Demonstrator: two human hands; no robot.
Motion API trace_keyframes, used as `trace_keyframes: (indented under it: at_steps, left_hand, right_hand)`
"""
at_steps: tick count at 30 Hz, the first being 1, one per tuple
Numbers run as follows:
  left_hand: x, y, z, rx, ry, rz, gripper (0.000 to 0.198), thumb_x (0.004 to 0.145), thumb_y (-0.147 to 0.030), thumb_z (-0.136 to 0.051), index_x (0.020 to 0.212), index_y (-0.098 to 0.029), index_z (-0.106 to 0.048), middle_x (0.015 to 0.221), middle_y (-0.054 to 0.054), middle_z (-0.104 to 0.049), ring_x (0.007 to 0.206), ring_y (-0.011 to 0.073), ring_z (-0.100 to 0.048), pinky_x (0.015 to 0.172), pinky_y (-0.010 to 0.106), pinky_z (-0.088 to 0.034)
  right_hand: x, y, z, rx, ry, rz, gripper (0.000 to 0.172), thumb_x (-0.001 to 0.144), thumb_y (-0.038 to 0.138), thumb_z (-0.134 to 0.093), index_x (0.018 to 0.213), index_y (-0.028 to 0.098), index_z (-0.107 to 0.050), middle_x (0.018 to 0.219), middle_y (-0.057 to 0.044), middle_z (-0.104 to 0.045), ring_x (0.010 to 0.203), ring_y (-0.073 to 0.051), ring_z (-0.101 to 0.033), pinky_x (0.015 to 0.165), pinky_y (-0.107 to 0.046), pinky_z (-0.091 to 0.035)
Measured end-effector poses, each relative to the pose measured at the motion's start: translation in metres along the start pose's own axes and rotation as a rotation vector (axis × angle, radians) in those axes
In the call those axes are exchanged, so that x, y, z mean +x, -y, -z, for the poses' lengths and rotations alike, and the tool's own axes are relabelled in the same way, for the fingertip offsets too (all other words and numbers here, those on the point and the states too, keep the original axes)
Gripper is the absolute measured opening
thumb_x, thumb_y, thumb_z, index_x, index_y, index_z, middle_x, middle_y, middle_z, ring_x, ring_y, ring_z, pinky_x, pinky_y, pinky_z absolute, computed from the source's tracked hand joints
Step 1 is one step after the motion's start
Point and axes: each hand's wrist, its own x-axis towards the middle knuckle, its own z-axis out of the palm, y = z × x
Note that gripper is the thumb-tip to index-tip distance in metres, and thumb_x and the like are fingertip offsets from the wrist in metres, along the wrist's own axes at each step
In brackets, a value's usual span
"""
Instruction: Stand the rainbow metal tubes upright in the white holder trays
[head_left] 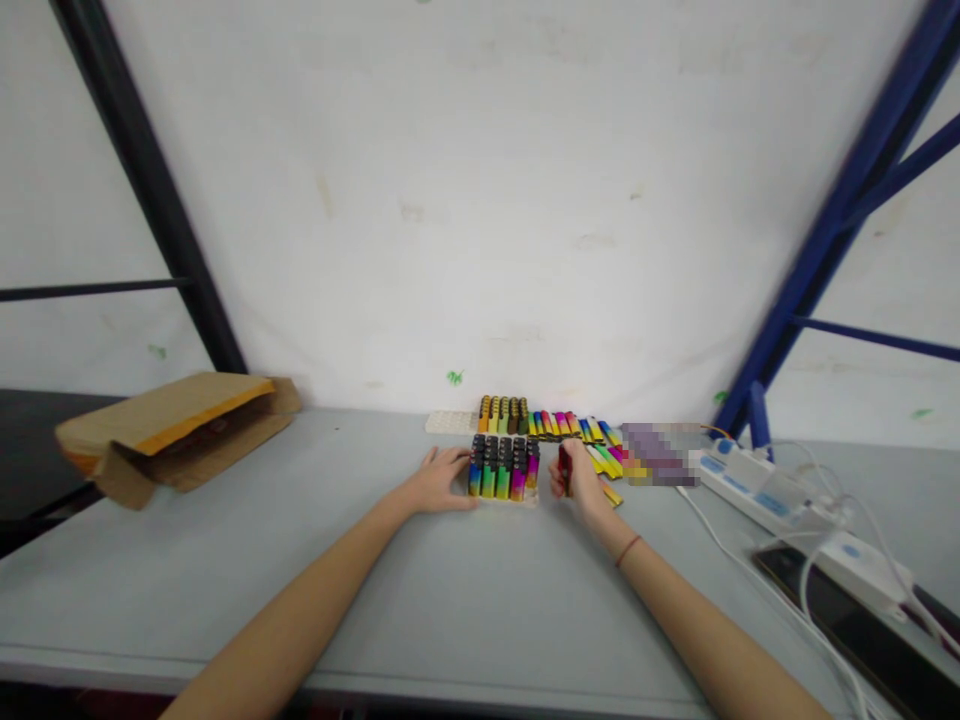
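A pale tray (531, 497) stands on the table, filled with several upright lighters (502, 478) in rainbow colours with black tops. At its left end is my left hand (442, 480), thumb along the front corner and fingers against the side, holding the tray. To the right of the tray, my right hand (581, 485) is closed around a dark red lighter (565, 470), held roughly upright and partly hidden by the fingers. Loose colourful lighters (604, 460) lie just behind and beside my right hand.
Behind stand more upright lighters (504, 414) in a white grid tray (451, 422), with a row of lying lighters (553, 425) beside them. At left is an open cardboard box (180, 420). Power strips (757, 495), white cables and a dark phone (855, 620) lie at right.
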Motion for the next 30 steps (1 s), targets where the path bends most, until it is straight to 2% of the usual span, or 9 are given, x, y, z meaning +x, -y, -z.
trace_keyframes:
  at_steps: [2,4,6,8,16,21,26,28,30]
  left_hand:
    - [0.0,0.0,0.0,0.004,0.005,0.002,0.08,0.076,-0.06,-0.061,0.14,-0.016,-0.041,0.147,0.017,-0.039,0.136,0.0365,-0.033,0.112,0.062,-0.012]
    - [0.0,0.0,0.0,0.005,0.005,0.006,0.08,0.076,-0.059,-0.061,0.141,-0.017,-0.04,0.147,0.017,-0.038,0.137,0.0364,-0.033,0.112,0.062,-0.012]
    - [0.0,0.0,0.0,0.002,0.006,0.008,0.08,0.076,-0.059,-0.062,0.141,-0.019,-0.039,0.148,0.016,-0.038,0.137,0.0364,-0.032,0.112,0.062,-0.011]
    - [0.0,0.0,0.0,-0.006,0.008,0.004,0.079,0.076,-0.059,-0.062,0.141,-0.021,-0.039,0.148,0.016,-0.037,0.137,0.0365,-0.032,0.112,0.062,-0.011]
    - [0.0,0.001,-0.001,-0.006,-0.018,-0.01,0.077,0.075,-0.058,-0.063,0.139,-0.02,-0.043,0.146,0.016,-0.04,0.135,0.0365,-0.034,0.112,0.06,-0.012]
    - [0.0,0.0,0.001,-0.005,-0.008,-0.004,0.079,0.075,-0.059,-0.063,0.14,-0.019,-0.042,0.147,0.016,-0.039,0.136,0.0376,-0.033,0.112,0.06,-0.012]
    - [-0.001,-0.001,0.001,-0.009,-0.005,-0.002,0.079,0.075,-0.058,-0.063,0.139,-0.018,-0.042,0.147,0.016,-0.038,0.136,0.037,-0.033,0.113,0.06,-0.011]
    - [-0.001,-0.002,0.002,-0.009,-0.007,-0.004,0.078,0.075,-0.058,-0.063,0.139,-0.018,-0.042,0.147,0.016,-0.038,0.136,0.0366,-0.033,0.113,0.06,-0.011]
    - [-0.001,-0.002,0.003,-0.013,-0.01,0.0,0.077,0.075,-0.057,-0.063,0.139,-0.019,-0.042,0.147,0.015,-0.038,0.136,0.0361,-0.033,0.113,0.059,-0.012]
  right_hand:
    - [-0.003,0.01,0.0,-0.018,0.042,0.046,0.032,0.088,0.053,-0.042,0.075,0.025,-0.039,0.055,0.006,-0.046,0.047,-0.013,-0.047,0.046,-0.026,-0.038]
    - [-0.006,0.019,0.001,-0.114,0.05,0.154,0.029,0.087,0.05,-0.048,0.078,0.023,-0.048,0.066,0.002,-0.055,0.062,-0.015,-0.054,0.058,-0.027,-0.044]
    - [-0.006,0.024,0.003,-0.224,0.031,0.24,0.029,0.085,0.05,-0.053,0.082,0.021,-0.057,0.08,-0.002,-0.061,0.076,-0.017,-0.057,0.068,-0.028,-0.046]
    - [-0.005,0.027,0.005,-0.281,0.024,0.255,0.031,0.081,0.05,-0.057,0.088,0.02,-0.063,0.09,-0.005,-0.064,0.083,-0.019,-0.059,0.071,-0.029,-0.047]
    - [-0.003,0.022,0.007,-0.255,0.129,0.126,0.035,0.076,0.048,-0.064,0.094,0.018,-0.068,0.088,-0.006,-0.069,0.07,-0.017,-0.06,0.064,-0.03,-0.049]
    - [-0.003,0.024,0.011,-0.297,0.145,0.166,0.03,0.081,0.044,-0.059,0.096,0.018,-0.067,0.093,-0.005,-0.068,0.071,-0.015,-0.06,0.064,-0.028,-0.049]
    - [0.001,0.031,0.019,-0.397,0.219,0.187,0.026,0.082,0.04,-0.057,0.092,0.018,-0.066,0.086,-0.004,-0.067,0.067,-0.016,-0.06,0.062,-0.028,-0.047]
    - [0.004,0.035,0.028,-0.491,0.185,0.216,0.023,0.084,0.036,-0.053,0.09,0.018,-0.065,0.082,-0.004,-0.067,0.067,-0.016,-0.06,0.062,-0.027,-0.045]
    - [0.008,0.039,0.041,-0.679,0.098,0.247,0.02,0.084,0.029,-0.049,0.085,0.018,-0.065,0.077,-0.004,-0.067,0.068,-0.017,-0.059,0.063,-0.027,-0.043]
